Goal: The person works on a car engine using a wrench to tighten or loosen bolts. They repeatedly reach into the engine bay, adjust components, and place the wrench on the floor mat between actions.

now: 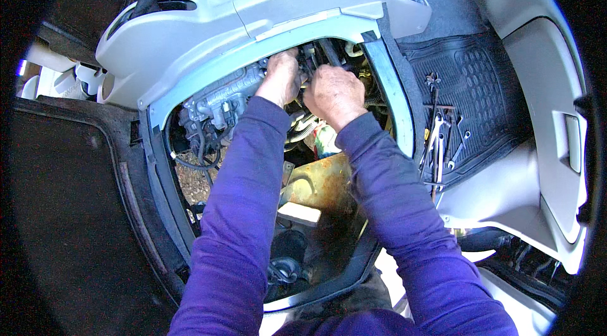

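Engine [221,97] sits down inside the opening framed by a pale blue metal rim [386,83], with its grey cast part showing to the left of both forearms. That casting looks hard, stiff and heavy, likely too solid to shift by hand, and any oily film on it would make it slippery. The black hose [330,52] just beyond the right hand [335,92] and the ribbed hose [303,133] below should flex, though small plastic fittings among them may be brittle; the sounder hold is on a hose's thick end or a fitting's body, not on thin wire.

The left hand [282,76] reaches in beside the casting, its back upward, and its fingers bend down out of sight; how far they spread I cannot tell. The right hand, near it, is curled into a loose fist with knuckles up. Its fingertips are hidden too, so whether they pinch a part or a tool, or merely touch one, is not clear
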The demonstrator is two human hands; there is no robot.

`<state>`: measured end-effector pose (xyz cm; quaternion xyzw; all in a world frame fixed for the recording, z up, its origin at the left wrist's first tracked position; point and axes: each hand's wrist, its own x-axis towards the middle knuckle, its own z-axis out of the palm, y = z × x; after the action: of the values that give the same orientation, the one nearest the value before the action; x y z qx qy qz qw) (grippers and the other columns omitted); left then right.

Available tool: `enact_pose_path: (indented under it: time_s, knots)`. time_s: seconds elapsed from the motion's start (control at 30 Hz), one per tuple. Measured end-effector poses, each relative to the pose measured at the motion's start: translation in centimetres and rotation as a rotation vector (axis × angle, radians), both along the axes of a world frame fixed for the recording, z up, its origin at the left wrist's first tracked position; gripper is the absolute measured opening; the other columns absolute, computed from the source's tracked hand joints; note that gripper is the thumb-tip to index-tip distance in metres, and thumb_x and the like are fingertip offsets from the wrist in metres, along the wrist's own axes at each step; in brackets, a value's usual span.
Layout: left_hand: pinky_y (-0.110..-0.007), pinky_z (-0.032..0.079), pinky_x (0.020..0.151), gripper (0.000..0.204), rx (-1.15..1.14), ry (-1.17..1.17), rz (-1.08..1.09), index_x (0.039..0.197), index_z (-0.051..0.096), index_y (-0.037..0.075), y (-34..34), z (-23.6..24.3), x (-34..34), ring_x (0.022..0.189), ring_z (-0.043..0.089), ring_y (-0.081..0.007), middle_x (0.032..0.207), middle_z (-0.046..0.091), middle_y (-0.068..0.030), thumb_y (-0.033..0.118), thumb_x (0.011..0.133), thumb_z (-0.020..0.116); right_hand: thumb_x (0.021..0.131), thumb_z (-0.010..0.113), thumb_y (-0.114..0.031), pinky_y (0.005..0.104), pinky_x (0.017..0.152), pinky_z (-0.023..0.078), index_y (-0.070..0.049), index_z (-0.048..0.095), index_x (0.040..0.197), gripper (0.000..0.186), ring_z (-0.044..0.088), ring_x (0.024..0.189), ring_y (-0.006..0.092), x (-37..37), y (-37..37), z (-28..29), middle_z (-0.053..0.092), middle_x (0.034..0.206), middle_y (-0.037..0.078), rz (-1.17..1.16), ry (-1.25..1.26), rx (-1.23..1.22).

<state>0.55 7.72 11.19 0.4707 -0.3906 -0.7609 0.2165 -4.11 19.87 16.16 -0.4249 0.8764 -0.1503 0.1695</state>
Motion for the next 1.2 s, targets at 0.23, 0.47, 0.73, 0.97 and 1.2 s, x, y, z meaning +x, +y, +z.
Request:
enact_pose_path:
  time_s: [0.23, 0.47, 0.73, 0.97, 1.2]
  knots:
    - [-0.048, 0.051, 0.088, 0.034, 0.056, 0.142, -0.073, 0.124, 0.052, 0.002, -1.4, -1.4, 1.0, 0.104, 0.061, -0.0311, 0.115, 0.060, -0.0189, 0.026, 0.100, 0.050, 0.082, 0.060, -0.027, 0.0457, 0.084, 0.057, -0.003, 0.075, 0.097, 0.032, 0.071, 0.097, 0.0355, -0.5, -2.5, 0.8, 0.072, 0.103, 0.023, 0.029, -0.018, -0.021]
    - [-0.045, 0.053, 0.082, 0.033, 0.015, 0.000, 0.030, 0.121, 0.055, 0.003, -0.5, -1.9, 0.5, 0.098, 0.064, -0.0283, 0.112, 0.064, -0.0164, 0.026, 0.098, 0.055, 0.091, 0.053, -0.028, 0.0509, 0.074, 0.057, 0.000, 0.068, 0.089, 0.031, 0.071, 0.079, 0.0419, -0.1, -1.3, 0.4, 0.069, 0.079, 0.026, -0.003, 0.073, -0.326]
    - [-0.045, 0.050, 0.095, 0.043, -0.449, 0.023, -0.403, 0.131, 0.050, 0.001, -4.4, -6.4, 0.8, 0.113, 0.059, -0.0348, 0.126, 0.059, -0.0176, 0.030, 0.099, 0.053, 0.084, 0.061, -0.023, 0.0440, 0.087, 0.056, -0.008, 0.075, 0.106, 0.030, 0.070, 0.105, 0.0331, -1.2, -1.3, 0.8, 0.072, 0.112, 0.016, 0.117, -0.090, 0.228]
    - [-0.046, 0.053, 0.086, 0.035, 0.007, -0.033, 0.034, 0.124, 0.055, 0.003, -0.2, -0.7, 0.5, 0.100, 0.066, -0.0312, 0.111, 0.067, -0.0177, 0.027, 0.098, 0.054, 0.081, 0.057, -0.022, 0.0496, 0.076, 0.058, -0.001, 0.072, 0.091, 0.027, 0.072, 0.086, 0.0393, -0.4, -1.8, 1.4, 0.072, 0.089, 0.023, -0.060, -0.009, -0.263]
    - [-0.057, 0.043, 0.102, 0.037, 0.072, 0.216, -0.131, 0.136, 0.044, 0.002, -1.4, -1.6, 0.0, 0.124, 0.051, -0.0349, 0.143, 0.045, -0.0167, 0.017, 0.103, 0.042, 0.084, 0.061, -0.023, 0.0427, 0.088, 0.056, -0.007, 0.076, 0.101, 0.028, 0.069, 0.104, 0.0326, -1.1, -0.4, 1.1, 0.072, 0.108, 0.017, 0.068, -0.091, 0.162]
